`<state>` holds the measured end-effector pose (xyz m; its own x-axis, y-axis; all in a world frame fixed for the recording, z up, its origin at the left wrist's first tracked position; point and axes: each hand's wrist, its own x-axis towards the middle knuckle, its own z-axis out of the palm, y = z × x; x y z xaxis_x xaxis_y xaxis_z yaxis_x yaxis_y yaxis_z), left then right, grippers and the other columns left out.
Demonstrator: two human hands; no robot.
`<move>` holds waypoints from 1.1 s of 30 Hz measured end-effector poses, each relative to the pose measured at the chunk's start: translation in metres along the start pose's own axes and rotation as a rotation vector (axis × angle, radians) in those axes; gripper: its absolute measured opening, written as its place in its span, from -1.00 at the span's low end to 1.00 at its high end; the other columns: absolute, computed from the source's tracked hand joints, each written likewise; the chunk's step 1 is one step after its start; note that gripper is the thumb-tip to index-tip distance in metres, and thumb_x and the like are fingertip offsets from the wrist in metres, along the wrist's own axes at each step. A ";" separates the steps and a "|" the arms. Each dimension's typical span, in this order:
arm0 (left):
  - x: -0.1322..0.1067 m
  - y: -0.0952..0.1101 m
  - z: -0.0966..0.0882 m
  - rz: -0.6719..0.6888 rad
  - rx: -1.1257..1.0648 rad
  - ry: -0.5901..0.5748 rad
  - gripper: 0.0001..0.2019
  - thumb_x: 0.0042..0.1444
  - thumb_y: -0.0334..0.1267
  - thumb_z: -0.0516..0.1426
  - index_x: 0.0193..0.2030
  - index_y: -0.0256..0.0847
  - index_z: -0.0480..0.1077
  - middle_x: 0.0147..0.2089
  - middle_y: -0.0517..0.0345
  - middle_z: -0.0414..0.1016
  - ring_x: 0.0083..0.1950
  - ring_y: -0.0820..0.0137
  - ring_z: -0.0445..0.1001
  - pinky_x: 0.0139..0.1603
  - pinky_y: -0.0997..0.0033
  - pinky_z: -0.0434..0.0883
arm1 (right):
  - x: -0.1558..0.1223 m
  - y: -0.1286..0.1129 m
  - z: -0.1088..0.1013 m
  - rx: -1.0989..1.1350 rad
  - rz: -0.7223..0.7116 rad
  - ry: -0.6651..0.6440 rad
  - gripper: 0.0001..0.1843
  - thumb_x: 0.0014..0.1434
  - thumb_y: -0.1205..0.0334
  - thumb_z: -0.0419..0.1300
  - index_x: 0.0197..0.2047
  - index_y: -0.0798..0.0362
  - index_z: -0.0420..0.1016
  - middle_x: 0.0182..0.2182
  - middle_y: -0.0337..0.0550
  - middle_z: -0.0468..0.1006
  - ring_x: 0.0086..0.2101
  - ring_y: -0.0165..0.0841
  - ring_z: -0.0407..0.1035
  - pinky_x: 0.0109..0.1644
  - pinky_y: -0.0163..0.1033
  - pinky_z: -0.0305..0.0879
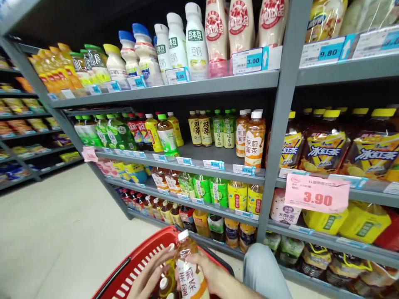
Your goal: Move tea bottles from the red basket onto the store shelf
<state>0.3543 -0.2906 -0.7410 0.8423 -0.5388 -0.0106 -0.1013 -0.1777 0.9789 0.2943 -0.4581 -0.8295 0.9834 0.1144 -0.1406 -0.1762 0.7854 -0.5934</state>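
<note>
My right hand (pixel 207 268) is wrapped round the upper part of a tea bottle (pixel 188 276) with a white cap, amber liquid and a white-and-orange label. The bottle is held upright, slightly tilted, over the red shopping basket (pixel 140 249). To its left is my left hand (pixel 152 268), fingers apart and reaching toward the bottle; whether they touch it I cannot tell. Below and between the hands, another bottle (pixel 164 284) and several caps show inside the basket, partly hidden by my fingers.
A grey shelf unit (pixel 218 85) full of drinks stands ahead. On its middle shelf, a similar tea bottle (pixel 254 139) is at the front edge. A pink price sign (pixel 318 193) hangs at right. My knee (pixel 263 265) is beside the basket; pale floor (pixel 56 236) lies left.
</note>
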 end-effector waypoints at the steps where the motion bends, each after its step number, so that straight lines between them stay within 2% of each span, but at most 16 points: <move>1: 0.005 0.012 0.008 0.000 0.016 -0.044 -0.36 -0.01 0.31 0.24 0.08 -0.08 0.55 0.21 0.00 0.57 0.30 -0.04 0.45 0.38 -0.05 0.34 | -0.003 -0.004 0.003 -0.005 -0.033 0.026 -0.35 -0.31 -0.11 0.43 -0.21 0.14 0.47 -0.50 -0.14 0.57 -0.50 -0.27 0.47 -0.30 -0.14 0.41; 4: 0.021 0.041 0.033 -0.001 0.062 -0.086 -0.36 -0.11 0.27 0.32 -0.02 -0.18 0.58 0.17 -0.10 0.59 0.28 -0.07 0.46 0.40 -0.04 0.31 | -0.014 -0.017 0.011 0.005 -0.124 0.062 -0.29 -0.28 -0.02 0.49 -0.07 0.11 0.43 -0.44 -0.17 0.60 -0.47 -0.29 0.49 -0.25 -0.12 0.43; 7: 0.028 0.055 0.054 -0.037 0.049 -0.119 -0.36 -0.10 0.23 0.34 -0.01 -0.23 0.57 0.11 -0.13 0.61 0.24 -0.05 0.49 0.38 -0.05 0.31 | -0.027 -0.030 0.014 -0.020 -0.153 0.046 -0.29 -0.21 -0.01 0.49 -0.02 0.08 0.42 -0.37 -0.18 0.63 -0.39 -0.25 0.53 -0.21 -0.10 0.45; 10: 0.023 0.057 0.070 -0.045 -0.020 -0.123 -0.44 -0.02 0.11 0.34 0.01 -0.26 0.54 0.12 -0.12 0.60 0.19 0.03 0.52 0.32 0.02 0.35 | -0.040 -0.038 0.011 -0.051 -0.227 0.042 -0.37 -0.11 0.05 0.47 0.01 0.03 0.41 -0.27 -0.19 0.64 -0.30 -0.25 0.55 -0.15 -0.12 0.46; 13: 0.016 0.054 0.084 -0.043 -0.122 -0.117 -0.51 0.01 0.01 0.36 -0.01 -0.28 0.53 0.07 -0.12 0.63 0.09 0.14 0.57 0.20 0.17 0.42 | -0.051 -0.041 0.004 -0.130 -0.319 0.045 -0.46 -0.03 0.15 0.44 0.02 -0.01 0.43 -0.17 -0.21 0.63 -0.20 -0.27 0.54 -0.06 -0.14 0.46; 18: 0.011 0.055 0.100 -0.119 -0.283 -0.035 -0.52 -0.05 -0.03 0.41 -0.08 -0.32 0.51 -0.05 -0.11 0.66 -0.14 0.28 0.62 0.01 0.27 0.49 | -0.060 -0.040 -0.007 -0.229 -0.305 0.022 -0.53 0.05 0.20 0.39 0.04 0.01 0.44 -0.15 -0.18 0.63 -0.13 -0.25 0.52 -0.04 -0.14 0.46; 21: 0.005 0.066 0.106 -0.114 -0.281 0.017 -0.52 -0.10 -0.04 0.43 -0.14 -0.33 0.51 -0.13 -0.10 0.68 -0.22 0.32 0.63 -0.06 0.29 0.51 | -0.066 -0.042 -0.005 -0.219 -0.295 -0.024 -0.56 0.10 0.11 0.37 0.03 0.02 0.45 -0.16 -0.16 0.63 -0.14 -0.25 0.52 -0.07 -0.13 0.48; 25: -0.005 0.090 0.105 -0.051 -0.221 0.067 -0.52 -0.11 0.00 0.43 -0.17 -0.32 0.52 -0.18 -0.06 0.69 -0.29 0.32 0.63 -0.18 0.31 0.53 | -0.073 -0.057 0.004 -0.189 -0.262 -0.141 -0.53 0.13 -0.08 0.33 0.00 0.03 0.49 -0.12 -0.12 0.63 -0.12 -0.24 0.53 -0.09 -0.10 0.48; 30: -0.010 0.128 0.095 0.192 -0.116 0.136 -0.54 -0.04 0.04 0.41 -0.15 -0.28 0.50 -0.10 -0.09 0.69 -0.07 0.23 0.65 -0.01 0.25 0.55 | -0.072 -0.075 0.003 -0.208 -0.146 -0.208 -0.44 0.32 -0.25 0.06 0.04 0.06 0.51 -0.14 -0.10 0.64 -0.14 -0.29 0.55 -0.12 -0.12 0.48; 33: -0.008 0.160 0.086 0.339 -0.010 0.169 -0.58 0.03 0.02 0.37 -0.12 -0.25 0.50 -0.06 -0.08 0.69 -0.02 0.20 0.64 -0.05 0.26 0.57 | -0.067 -0.075 -0.005 -0.348 -0.076 -0.229 -0.30 0.30 -0.37 -0.03 0.05 0.08 0.51 -0.17 -0.03 0.65 -0.26 -0.28 0.58 -0.24 -0.18 0.49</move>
<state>0.2859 -0.3860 -0.6016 0.8374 -0.4223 0.3471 -0.3849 -0.0045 0.9230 0.2412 -0.5271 -0.7794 0.9713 0.2275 0.0701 -0.0684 0.5487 -0.8332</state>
